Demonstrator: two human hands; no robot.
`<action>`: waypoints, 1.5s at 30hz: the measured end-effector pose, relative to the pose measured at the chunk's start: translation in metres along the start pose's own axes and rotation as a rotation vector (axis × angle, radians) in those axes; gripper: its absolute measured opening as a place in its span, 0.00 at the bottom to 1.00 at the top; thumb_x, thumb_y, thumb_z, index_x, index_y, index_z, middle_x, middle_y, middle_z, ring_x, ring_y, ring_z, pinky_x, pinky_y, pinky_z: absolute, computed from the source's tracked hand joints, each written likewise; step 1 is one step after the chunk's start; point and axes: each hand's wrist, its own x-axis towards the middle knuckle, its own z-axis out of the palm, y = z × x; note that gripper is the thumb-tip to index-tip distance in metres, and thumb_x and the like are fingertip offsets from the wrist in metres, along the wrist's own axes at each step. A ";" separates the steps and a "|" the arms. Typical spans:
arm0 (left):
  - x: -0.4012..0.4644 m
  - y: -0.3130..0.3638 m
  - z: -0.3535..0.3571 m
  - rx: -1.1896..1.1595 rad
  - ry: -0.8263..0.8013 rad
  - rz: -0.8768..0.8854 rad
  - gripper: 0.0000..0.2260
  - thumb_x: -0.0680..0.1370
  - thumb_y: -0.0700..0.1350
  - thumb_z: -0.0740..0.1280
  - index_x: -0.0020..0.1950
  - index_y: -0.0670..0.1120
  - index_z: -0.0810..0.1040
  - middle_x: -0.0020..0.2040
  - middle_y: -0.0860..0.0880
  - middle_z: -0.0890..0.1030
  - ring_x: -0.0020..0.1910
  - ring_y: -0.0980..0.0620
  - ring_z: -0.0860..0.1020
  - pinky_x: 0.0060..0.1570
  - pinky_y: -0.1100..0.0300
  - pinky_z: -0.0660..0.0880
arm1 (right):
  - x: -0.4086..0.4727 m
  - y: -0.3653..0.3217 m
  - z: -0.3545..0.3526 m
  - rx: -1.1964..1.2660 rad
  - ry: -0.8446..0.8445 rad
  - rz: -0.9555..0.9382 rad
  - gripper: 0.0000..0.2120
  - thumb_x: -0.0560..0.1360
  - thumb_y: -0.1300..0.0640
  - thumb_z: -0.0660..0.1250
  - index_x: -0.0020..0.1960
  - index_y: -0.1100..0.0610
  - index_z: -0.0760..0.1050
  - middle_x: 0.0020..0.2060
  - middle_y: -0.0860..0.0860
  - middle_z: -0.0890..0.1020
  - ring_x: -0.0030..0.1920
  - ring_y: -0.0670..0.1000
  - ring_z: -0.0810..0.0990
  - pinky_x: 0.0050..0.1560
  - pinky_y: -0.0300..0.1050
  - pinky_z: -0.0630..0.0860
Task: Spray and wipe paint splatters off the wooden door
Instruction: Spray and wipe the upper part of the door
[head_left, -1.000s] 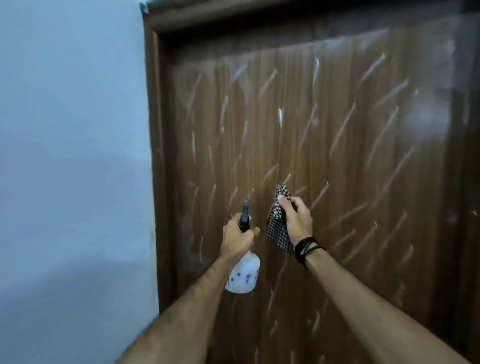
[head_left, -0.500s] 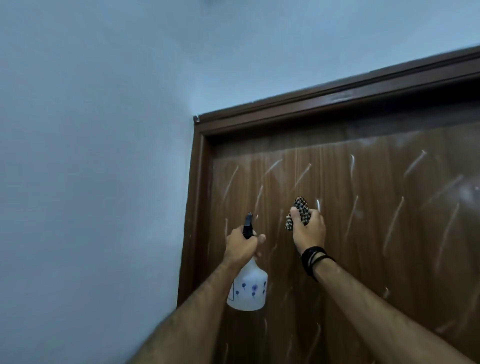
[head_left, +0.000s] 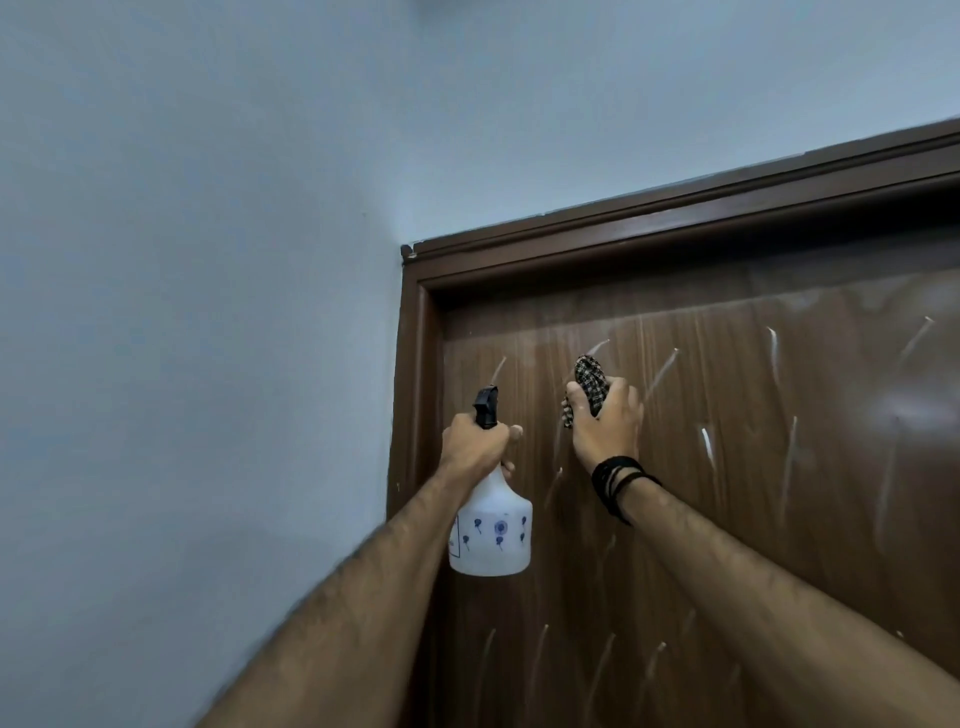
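Note:
A dark brown wooden door (head_left: 753, 467) fills the right side, streaked with several white paint splatters (head_left: 707, 444). My left hand (head_left: 475, 449) grips the neck of a white spray bottle (head_left: 491, 530) with a black nozzle, held upright near the door's left edge with the nozzle toward the door. My right hand (head_left: 608, 423) holds a bunched black-and-white checked cloth (head_left: 589, 387) against the upper left of the door panel. A black band wraps my right wrist.
The brown door frame (head_left: 415, 395) runs up the left of the door and its top rail (head_left: 675, 228) slants across the upper right. A plain pale blue wall (head_left: 208, 312) covers the left and top.
The view has tilted up, bringing the top of the frame and the wall above it into sight. Both hands rose toward the door's upper left corner, and the cloth is bunched tighter.

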 end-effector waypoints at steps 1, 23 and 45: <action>0.005 -0.003 -0.002 -0.028 -0.021 -0.007 0.04 0.78 0.42 0.71 0.50 0.41 0.80 0.31 0.50 0.82 0.27 0.54 0.80 0.30 0.62 0.78 | 0.002 -0.001 0.005 -0.014 0.008 -0.002 0.19 0.80 0.48 0.65 0.61 0.61 0.71 0.61 0.57 0.74 0.63 0.57 0.69 0.64 0.51 0.64; 0.056 -0.042 -0.024 -0.144 0.007 0.007 0.02 0.75 0.36 0.69 0.43 0.40 0.80 0.32 0.42 0.81 0.28 0.47 0.78 0.31 0.57 0.75 | 0.026 0.022 0.109 -0.671 -0.455 -0.945 0.29 0.81 0.56 0.60 0.80 0.57 0.55 0.78 0.56 0.60 0.77 0.57 0.59 0.77 0.52 0.52; 0.054 -0.037 -0.043 -0.179 0.048 -0.012 0.04 0.72 0.33 0.67 0.43 0.40 0.79 0.31 0.43 0.79 0.28 0.47 0.77 0.30 0.57 0.75 | 0.067 -0.005 0.111 -0.906 -0.638 -1.154 0.29 0.81 0.39 0.56 0.79 0.47 0.57 0.80 0.48 0.57 0.79 0.51 0.54 0.76 0.60 0.41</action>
